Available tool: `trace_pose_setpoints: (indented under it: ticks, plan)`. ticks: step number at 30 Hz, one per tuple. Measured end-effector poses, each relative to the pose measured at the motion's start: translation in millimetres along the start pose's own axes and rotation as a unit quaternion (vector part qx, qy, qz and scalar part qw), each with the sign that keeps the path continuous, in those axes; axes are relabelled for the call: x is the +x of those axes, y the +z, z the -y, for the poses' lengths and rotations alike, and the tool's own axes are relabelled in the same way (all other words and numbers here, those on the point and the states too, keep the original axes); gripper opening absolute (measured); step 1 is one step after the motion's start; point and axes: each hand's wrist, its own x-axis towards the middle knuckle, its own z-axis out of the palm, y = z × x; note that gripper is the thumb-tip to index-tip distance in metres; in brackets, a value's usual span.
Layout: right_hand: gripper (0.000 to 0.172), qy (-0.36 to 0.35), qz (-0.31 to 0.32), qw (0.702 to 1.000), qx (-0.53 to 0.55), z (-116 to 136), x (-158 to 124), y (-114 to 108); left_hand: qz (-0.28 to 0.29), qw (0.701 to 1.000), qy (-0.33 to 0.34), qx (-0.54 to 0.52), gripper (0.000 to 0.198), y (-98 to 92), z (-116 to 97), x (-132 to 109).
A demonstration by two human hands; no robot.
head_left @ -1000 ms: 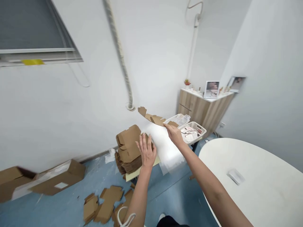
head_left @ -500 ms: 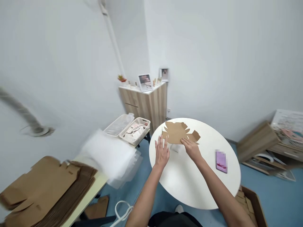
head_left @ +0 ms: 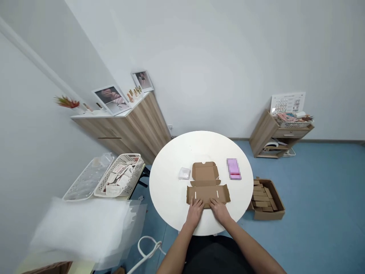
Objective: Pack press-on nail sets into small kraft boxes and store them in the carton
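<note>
An unfolded brown cardboard box lies on the round white table, its far panel and side flaps spread and partly raised. Two white slits show in its near panel. My left hand grips the near edge left of the middle, fingers bent over the cardboard. Beside it, my right hand holds the same edge further right; both thumbs are hard to make out. A small clear plastic packet lies left of the box. To the right sits a purple phone-shaped item, partly blurred out.
On the left side table are a white basket of packets, a basket with clear plastic and a stack of white translucent sheets. A carton of folded boxes stands on the floor at right. A wooden cabinet fills the corner.
My view has swung right. The cardboard has come nearer me and been turned, with its flaps folded up more. My left hand, spread before, now grips its near edge beside my right hand.
</note>
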Motion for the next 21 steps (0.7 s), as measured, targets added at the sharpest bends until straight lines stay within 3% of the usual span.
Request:
trace_pose_setpoints:
  ticks: [5, 12, 14, 18, 21]
  plan:
    - [0.022, 0.035, 0.088, 0.992, 0.078, 3, 12, -32, 0.022, 0.997, -0.014, -0.072, 0.026, -14.0, 6, -2]
    - [0.020, 0.093, 0.137, 0.972, 0.168, -11, 38, -50, 0.027, 0.987, -0.110, -0.114, 0.030, -21.7, -21, 25]
    - [0.022, 0.138, 0.097, 0.965, 0.201, -21, 47, -56, 0.029, 0.985, -0.117, -0.119, 0.028, -21.8, -24, 27]
    - [0.015, 0.265, -0.085, 0.943, 0.184, -43, 72, -71, 0.028, 0.985, -0.118, -0.119, 0.030, -21.0, -23, 26]
    - [0.025, 0.324, -0.091, 0.919, 0.205, -53, 92, -78, 0.021, 0.987, -0.109, -0.118, 0.031, -19.1, -21, 25]
